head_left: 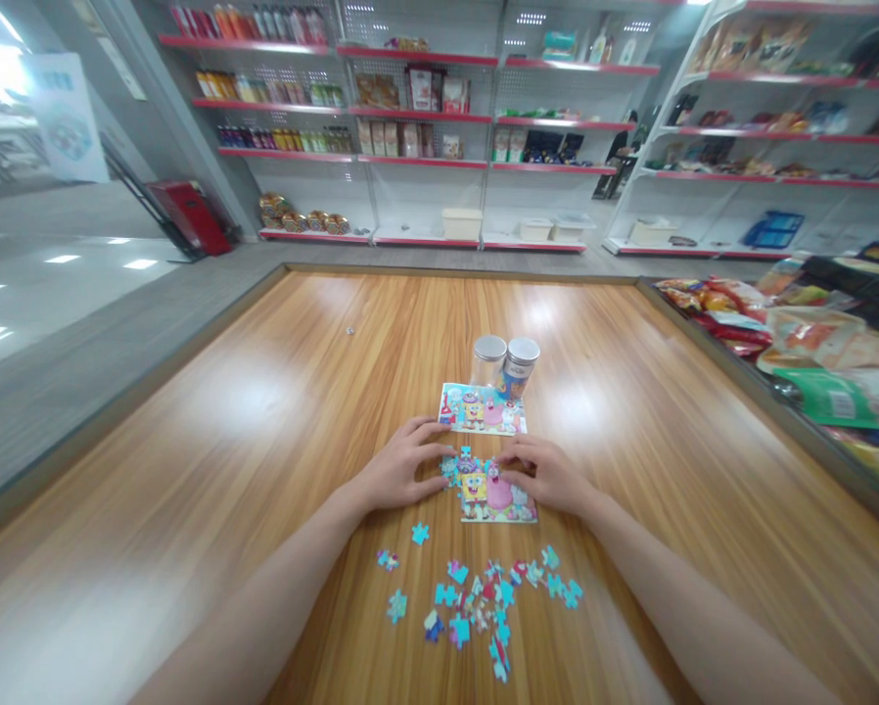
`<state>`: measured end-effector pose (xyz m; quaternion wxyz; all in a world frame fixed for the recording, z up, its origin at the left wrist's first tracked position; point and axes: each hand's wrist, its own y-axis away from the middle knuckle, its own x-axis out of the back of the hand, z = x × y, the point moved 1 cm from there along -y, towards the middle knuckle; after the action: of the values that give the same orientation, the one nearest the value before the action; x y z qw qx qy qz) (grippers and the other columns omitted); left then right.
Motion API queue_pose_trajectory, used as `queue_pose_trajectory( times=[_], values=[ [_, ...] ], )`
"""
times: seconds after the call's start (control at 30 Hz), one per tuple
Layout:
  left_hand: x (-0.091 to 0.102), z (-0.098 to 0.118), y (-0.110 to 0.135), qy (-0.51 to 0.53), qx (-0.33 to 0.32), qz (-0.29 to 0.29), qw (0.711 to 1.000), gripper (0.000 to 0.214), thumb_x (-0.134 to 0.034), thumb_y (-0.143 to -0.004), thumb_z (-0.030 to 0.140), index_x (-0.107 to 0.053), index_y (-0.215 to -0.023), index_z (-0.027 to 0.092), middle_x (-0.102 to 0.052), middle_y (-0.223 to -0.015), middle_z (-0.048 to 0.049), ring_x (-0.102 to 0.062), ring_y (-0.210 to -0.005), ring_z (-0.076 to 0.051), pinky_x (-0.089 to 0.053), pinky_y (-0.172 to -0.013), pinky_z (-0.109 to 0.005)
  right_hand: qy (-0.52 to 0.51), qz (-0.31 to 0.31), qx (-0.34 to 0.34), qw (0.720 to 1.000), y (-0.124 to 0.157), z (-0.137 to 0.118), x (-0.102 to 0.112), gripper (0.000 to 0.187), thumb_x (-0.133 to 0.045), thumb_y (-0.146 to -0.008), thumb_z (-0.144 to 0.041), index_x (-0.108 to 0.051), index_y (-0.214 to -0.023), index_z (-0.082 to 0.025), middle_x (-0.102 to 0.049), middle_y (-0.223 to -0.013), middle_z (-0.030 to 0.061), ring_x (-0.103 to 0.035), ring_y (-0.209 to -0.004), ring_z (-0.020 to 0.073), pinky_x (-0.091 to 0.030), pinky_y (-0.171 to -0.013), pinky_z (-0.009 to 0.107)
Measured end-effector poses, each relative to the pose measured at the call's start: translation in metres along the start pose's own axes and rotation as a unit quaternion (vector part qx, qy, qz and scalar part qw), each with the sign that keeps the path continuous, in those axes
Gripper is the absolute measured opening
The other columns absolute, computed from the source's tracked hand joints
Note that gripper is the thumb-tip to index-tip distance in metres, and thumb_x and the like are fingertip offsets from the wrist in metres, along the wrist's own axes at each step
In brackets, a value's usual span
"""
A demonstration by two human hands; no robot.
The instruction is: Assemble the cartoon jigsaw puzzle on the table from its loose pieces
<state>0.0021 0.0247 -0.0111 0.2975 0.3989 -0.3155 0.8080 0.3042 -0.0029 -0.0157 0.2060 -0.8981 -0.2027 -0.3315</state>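
Observation:
A partly joined jigsaw puzzle [486, 494] with cartoon figures lies on the wooden table between my hands. At its left edge my left hand [408, 464] has thumb and fingers apart, the tips at blue pieces [450, 468] there. My right hand [548, 474] rests over the puzzle's upper right side, fingers bent and slightly apart, with the tips at the pink figure. Whether a small piece lies under those tips is hidden. Just beyond the puzzle is a printed picture card [482, 411] with the same figures. Loose puzzle pieces [459, 629] are scattered nearer to me.
Two lidded jars [489, 360] stand at the card's far edge. A tiny object [349, 331] lies on the table [300, 392] at the far left. Packaged snacks [821, 343] are heaped beyond the right edge. Stocked shelves [417, 113] stand behind.

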Motion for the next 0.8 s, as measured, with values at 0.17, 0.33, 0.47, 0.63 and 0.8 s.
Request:
queue_pose_trajectory(
  times=[0.17,0.33,0.47,0.63,0.8],
  values=[
    [0.002,0.002,0.0,0.01,-0.006,0.006,1.0,0.037,-0.069,-0.09,0.036,-0.066,-0.126,0.026,-0.049,-0.147,-0.0097,-0.036,-0.14,-0.032,-0.034,-0.118,-0.054,0.004,-0.003,0.008,1.0,0.001,-0.005,0.0,0.018,-0.068,-0.086,-0.015,-0.074,-0.102,-0.021,-0.065,-0.09,0.0036,-0.061,-0.077,0.0154,-0.046,-0.067,0.026],
    [0.003,0.003,-0.001,0.037,-0.014,0.044,0.998,0.034,-0.067,-0.089,0.029,-0.066,-0.123,0.024,-0.055,-0.135,-0.0116,-0.045,-0.129,-0.029,-0.042,-0.11,-0.048,0.016,0.004,0.03,0.999,0.002,-0.008,-0.002,0.019,-0.063,-0.085,-0.011,-0.072,-0.099,-0.021,-0.065,-0.088,0.0038,-0.062,-0.076,0.0155,-0.048,-0.066,0.025],
    [0.001,0.004,0.003,0.059,-0.003,0.054,0.997,0.031,-0.063,-0.088,0.019,-0.068,-0.119,0.022,-0.06,-0.112,-0.0094,-0.056,-0.107,-0.023,-0.048,-0.094,-0.038,0.013,0.011,0.035,0.999,0.003,-0.009,-0.002,0.02,-0.061,-0.086,-0.011,-0.071,-0.1,-0.02,-0.064,-0.087,0.004,-0.062,-0.075,0.0155,-0.046,-0.063,0.025],
    [0.003,-0.005,0.007,0.097,0.064,0.027,0.993,0.023,-0.06,-0.091,0.021,-0.069,-0.111,0.02,-0.056,-0.085,-0.0026,-0.054,-0.073,-0.014,-0.042,-0.065,-0.025,-0.009,0.031,0.044,0.998,0.005,-0.011,0.001,0.016,-0.062,-0.085,-0.012,-0.073,-0.095,-0.018,-0.06,-0.076,0.002,-0.055,-0.064,0.0132,-0.039,-0.056,0.024],
    [0.01,-0.006,0.005,0.131,0.083,0.037,0.987,0.017,-0.06,-0.092,0.028,-0.072,-0.097,0.016,-0.051,-0.071,0.0009,-0.047,-0.063,-0.011,-0.035,-0.058,-0.023,-0.018,0.035,0.059,0.997,0.005,-0.012,0.003,0.013,-0.064,-0.086,-0.016,-0.073,-0.095,-0.018,-0.061,-0.075,0.0028,-0.054,-0.063,0.0136,-0.039,-0.056,0.025]
  ],
)
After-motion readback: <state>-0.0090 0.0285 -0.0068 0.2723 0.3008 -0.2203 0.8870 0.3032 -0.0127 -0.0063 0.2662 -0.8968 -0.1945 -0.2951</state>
